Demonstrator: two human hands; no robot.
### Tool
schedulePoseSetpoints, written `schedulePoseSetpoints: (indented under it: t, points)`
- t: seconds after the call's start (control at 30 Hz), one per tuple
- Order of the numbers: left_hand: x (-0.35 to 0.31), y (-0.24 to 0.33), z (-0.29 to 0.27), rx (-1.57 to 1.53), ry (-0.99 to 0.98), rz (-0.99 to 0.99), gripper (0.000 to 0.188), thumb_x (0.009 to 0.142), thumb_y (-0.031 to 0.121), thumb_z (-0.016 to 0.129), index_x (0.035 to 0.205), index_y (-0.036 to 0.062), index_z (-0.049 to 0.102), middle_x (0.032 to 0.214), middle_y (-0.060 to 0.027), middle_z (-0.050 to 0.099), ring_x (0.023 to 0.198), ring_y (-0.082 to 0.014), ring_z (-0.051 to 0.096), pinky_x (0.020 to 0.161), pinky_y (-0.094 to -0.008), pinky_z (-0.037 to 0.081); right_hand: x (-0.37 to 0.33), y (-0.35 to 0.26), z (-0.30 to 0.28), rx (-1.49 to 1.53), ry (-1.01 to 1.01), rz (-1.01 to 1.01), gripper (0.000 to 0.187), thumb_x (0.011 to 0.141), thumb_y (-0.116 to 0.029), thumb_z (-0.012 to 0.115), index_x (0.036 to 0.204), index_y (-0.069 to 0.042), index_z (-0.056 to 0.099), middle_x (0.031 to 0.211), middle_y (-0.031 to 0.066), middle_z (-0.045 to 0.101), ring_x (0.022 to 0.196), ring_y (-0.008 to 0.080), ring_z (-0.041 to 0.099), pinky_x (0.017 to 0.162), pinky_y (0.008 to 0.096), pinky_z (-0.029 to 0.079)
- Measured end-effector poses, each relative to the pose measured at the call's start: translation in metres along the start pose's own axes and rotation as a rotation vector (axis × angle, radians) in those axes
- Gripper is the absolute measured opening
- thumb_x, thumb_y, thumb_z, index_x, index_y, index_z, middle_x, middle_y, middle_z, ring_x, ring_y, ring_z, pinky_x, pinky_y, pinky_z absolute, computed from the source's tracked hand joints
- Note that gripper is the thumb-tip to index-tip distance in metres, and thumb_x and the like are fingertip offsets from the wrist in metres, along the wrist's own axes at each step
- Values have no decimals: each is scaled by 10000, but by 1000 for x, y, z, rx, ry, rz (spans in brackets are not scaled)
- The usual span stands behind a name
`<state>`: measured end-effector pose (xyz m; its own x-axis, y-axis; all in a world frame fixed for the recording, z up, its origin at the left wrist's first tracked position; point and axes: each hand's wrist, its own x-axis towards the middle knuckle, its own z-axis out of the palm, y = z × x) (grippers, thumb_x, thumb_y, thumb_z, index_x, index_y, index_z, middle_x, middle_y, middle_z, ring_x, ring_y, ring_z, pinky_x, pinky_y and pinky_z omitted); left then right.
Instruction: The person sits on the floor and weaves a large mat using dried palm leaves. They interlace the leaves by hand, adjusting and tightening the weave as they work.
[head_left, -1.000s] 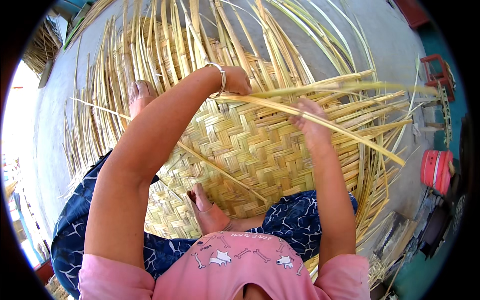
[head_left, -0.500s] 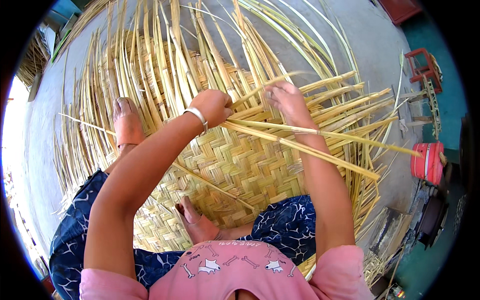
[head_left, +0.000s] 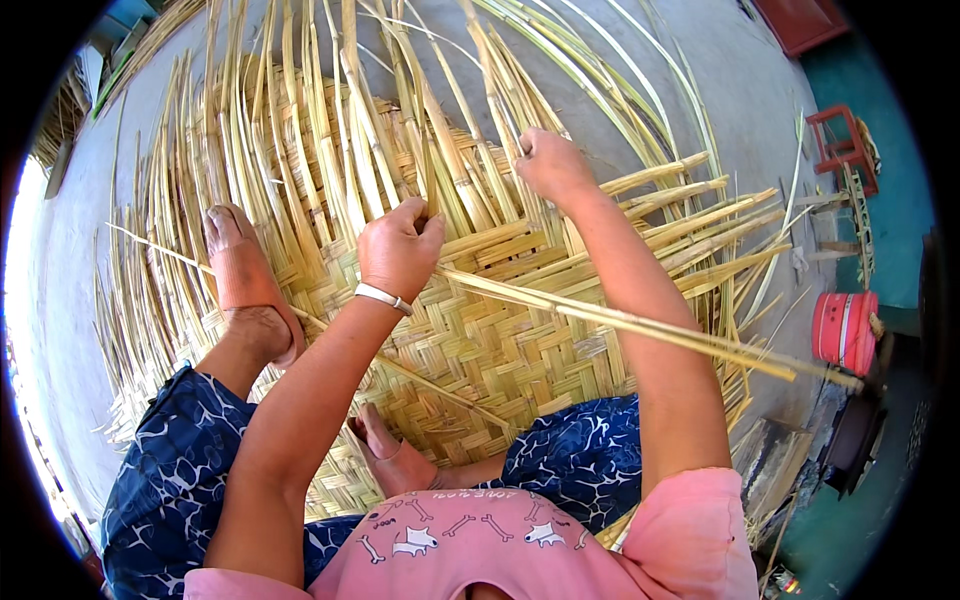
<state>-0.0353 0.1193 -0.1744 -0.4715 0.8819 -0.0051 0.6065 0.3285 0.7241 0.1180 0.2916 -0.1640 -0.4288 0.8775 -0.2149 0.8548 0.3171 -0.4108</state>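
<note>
A woven mat of flattened cane (head_left: 500, 350) lies beneath me in a herringbone pattern. Long loose cane strips (head_left: 290, 150) fan outward from its far edge, and more ends (head_left: 700, 215) stick out on the right. My left hand (head_left: 395, 250) is closed over the weave, its fingers pinching a cane strip. From beside it, a pair of long strips (head_left: 600, 310) runs rightward across my right forearm. Farther out and to the right, my right hand (head_left: 555, 168) is closed, its fingertips on an upright strip; its grip is partly hidden.
My sandalled left foot (head_left: 245, 270) presses on the strips at left; the other foot (head_left: 390, 450) rests on the mat. Right of the mat stand a red round container (head_left: 845, 332) and a small red stool (head_left: 842, 150). Greenish strips (head_left: 620, 80) lie on the grey floor.
My left hand has drawn back toward me and slightly left. My right hand has moved away and left, from loosely curled fingers to a closed grip. The long strips' right ends have dropped lower.
</note>
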Motion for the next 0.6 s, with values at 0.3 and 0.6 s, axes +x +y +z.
schedulePoseSetpoints:
  t: [0.3,0.6]
  points:
    - [0,1,-4,-29,-25,-31,179,829,231,661,810,54,675,636,-130,655,592,-287,644,607,-378,518,0,14,18,-136,160,-45,227,874,-200,598,1072,-88,592,991,162,678,930,369,644,782,470,514]
    - [4,-4,-2,-52,-46,-30,185,822,221,663,821,36,675,664,-140,665,607,-284,651,621,-370,523,8,16,8,-463,36,-337,167,857,-141,516,930,-116,664,892,152,676,874,347,654,723,474,520]
